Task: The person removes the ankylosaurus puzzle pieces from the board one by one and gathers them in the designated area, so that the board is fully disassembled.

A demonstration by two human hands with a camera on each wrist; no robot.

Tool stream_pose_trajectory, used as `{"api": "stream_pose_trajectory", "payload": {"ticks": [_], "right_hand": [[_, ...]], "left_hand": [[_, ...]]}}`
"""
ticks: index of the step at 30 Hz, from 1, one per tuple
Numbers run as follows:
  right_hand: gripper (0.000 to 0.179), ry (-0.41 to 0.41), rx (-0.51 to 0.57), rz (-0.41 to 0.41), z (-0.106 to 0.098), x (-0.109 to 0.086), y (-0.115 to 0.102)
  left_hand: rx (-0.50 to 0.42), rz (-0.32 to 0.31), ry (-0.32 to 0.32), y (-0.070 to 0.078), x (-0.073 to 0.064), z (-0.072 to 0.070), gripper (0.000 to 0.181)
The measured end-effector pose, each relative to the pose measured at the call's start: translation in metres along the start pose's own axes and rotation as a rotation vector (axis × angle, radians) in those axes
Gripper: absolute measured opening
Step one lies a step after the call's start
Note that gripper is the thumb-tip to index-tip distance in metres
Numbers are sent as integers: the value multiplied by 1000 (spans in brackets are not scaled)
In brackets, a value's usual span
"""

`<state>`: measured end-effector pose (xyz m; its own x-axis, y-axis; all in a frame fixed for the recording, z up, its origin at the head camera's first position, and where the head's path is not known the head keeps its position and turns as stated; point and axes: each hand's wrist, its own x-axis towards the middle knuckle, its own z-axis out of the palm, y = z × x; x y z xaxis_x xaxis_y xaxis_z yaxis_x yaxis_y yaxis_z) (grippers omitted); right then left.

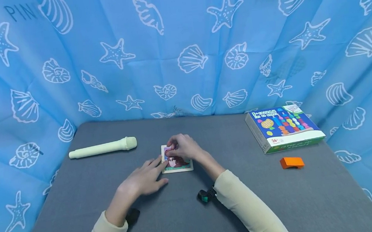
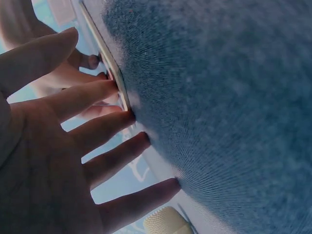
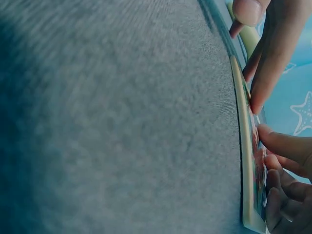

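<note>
A small flat picture board (image 1: 177,170) with a pale wooden rim lies on the table, showing a reddish-brown and purple picture. My left hand (image 1: 147,177) is spread beside it; its fingertips touch the board's left side and the cloth. Over the upper part of the picture, my right hand (image 1: 185,147) bends its thumb and fingers down onto the surface. The right wrist view has the right fingers (image 3: 287,190) curled low against the board (image 3: 246,161). Whether they pinch a loose piece is hidden.
A pale green toy microphone (image 1: 103,148) lies at the back left. At the right stand a colourful boxed game (image 1: 284,128) and, in front of it, an orange block (image 1: 292,162). A blue curtain (image 1: 179,49) with shells hangs behind the grey table (image 1: 169,222).
</note>
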<state>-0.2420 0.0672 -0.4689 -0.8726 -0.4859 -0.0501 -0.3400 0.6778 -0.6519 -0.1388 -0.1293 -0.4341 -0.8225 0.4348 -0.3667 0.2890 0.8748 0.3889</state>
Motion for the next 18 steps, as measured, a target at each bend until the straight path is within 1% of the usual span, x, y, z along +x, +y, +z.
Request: {"api": "stream_pose_trajectory", "payload": {"ticks": [9,14,18], "right_hand": [[26,-27,-113,-21,-3,1,-5],[26,-48,-126,-32,-4,3,-2],[21,-89,-105,-42,-6,6,1]], "left_hand": [[-7,6,15,1,1,2,67],[-15,6,14,1,1,2,67],[-20,1,14,1,2,3,66]]}}
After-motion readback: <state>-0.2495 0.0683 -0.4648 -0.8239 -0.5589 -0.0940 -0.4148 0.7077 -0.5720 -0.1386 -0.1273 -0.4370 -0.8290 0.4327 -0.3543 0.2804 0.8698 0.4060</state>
